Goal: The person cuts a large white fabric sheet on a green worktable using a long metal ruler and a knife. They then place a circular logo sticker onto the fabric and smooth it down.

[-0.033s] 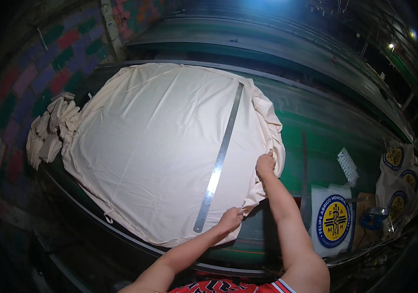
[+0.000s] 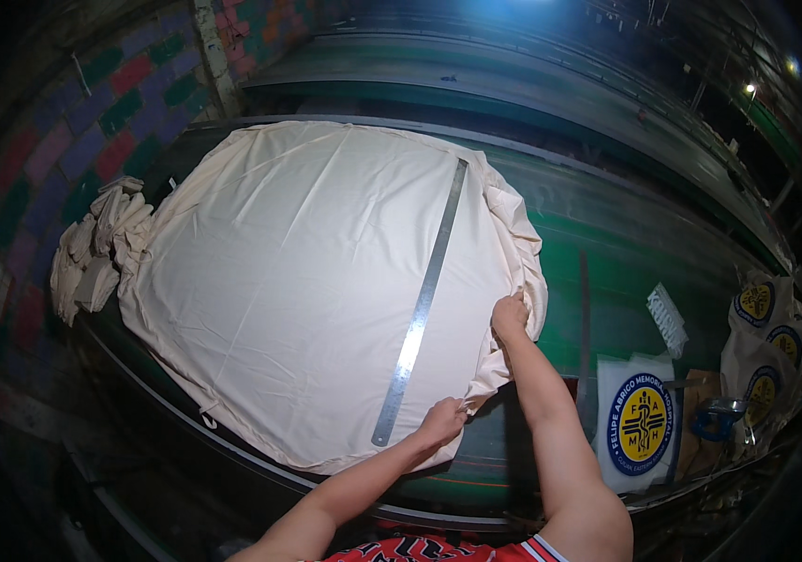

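Observation:
A wide cream cloth is spread over the green table, its right edge bunched into folds. Across its right part lies a long metal ruler, slanting from the far edge towards me. My left hand is closed on the cloth's near right edge, just right of the ruler's near end. Farther along that same edge, my right hand grips the gathered folds with its fingers curled in. The fingertips of both hands are partly hidden by the cloth.
Folded cream cloth bundles are heaped at the left. On the right lie a sheet with a round blue and yellow emblem, a blue tape dispenser, a white lettered strip and emblem-printed cloth. Long tables run behind.

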`<state>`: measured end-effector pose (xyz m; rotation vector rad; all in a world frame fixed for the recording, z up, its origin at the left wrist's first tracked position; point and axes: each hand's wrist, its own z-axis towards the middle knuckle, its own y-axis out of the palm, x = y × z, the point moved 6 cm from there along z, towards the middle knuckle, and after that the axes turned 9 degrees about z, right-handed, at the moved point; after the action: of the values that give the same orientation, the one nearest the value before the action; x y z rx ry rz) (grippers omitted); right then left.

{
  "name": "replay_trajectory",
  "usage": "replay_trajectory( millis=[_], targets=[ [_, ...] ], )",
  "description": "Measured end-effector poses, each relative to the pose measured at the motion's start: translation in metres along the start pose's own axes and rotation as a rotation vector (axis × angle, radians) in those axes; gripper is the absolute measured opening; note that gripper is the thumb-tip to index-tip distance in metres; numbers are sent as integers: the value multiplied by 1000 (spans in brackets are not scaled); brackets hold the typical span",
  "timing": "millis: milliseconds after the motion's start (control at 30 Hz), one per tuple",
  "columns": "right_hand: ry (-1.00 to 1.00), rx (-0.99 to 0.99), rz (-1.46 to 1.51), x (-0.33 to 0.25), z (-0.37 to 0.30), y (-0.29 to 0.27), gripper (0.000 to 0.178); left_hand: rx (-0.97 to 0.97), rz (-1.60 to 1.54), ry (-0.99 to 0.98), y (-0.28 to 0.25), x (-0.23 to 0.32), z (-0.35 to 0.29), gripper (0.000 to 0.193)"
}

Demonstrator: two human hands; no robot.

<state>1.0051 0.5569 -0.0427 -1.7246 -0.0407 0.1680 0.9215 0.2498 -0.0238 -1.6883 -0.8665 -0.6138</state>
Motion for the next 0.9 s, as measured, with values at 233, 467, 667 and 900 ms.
replay_trajectory(
  millis=[233,467,667,900],
  targets=[
    [49,-23,-59,-6,-9,-3,35,-157,-360,-35,-1,-7,-5,27],
    [-33,116,-222,-33,-39,-46,37,-293,-514,40,-2,10,-20,33],
    [-374,448,-3,-76,-89,-76,28,-26,22,188,-24,-2,-23,47],
    [-524,328,-35,-44,-115,-64,17,46,-11,118,-34,-16,-16,45]
  ],
)
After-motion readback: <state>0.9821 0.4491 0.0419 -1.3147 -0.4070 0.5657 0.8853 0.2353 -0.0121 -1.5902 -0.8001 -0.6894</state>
